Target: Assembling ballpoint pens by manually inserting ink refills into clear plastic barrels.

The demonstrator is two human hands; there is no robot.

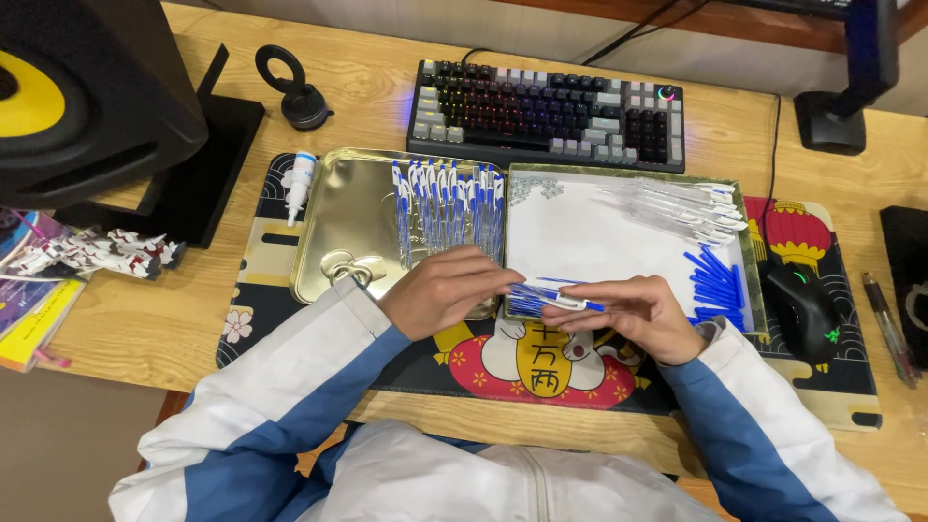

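1. Far left: black speaker (pixel 92 92) with yellow cone, standing on the wooden desk (pixel 126 329); white toy figure (pixel 97 253) lying just below it, beside a stack of colourful books (pixel 29 309)
2. Small white dropper bottle (pixel 300 182) with blue cap, lying at the left edge of the gold metal tray (pixel 338 227)
3. In that tray, a row of assembled blue-and-white pens (pixel 449 208) laid side by side, tips pointing away
4. Left hand (pixel 447 288) curled over the tray's near edge, fingers pinched narrow on one end of a blue-and-white pen (pixel 551 293)
5. Right hand (pixel 633 314) gripping the same pen's other end, thumb and fingers closed on it; pen held level between both hands, above the near edge of the white-lined tray (pixel 599 242)
6. On that white tray: clear pen barrels (pixel 677 208) heaped at the far right, loose blue refills (pixel 717 285) piled below them
7. Behind the trays: dark keyboard (pixel 546 114) with coloured backlight
8. Right: black mouse (pixel 804 311) on the printed desk mat (pixel 541 372), red lantern picture beside it
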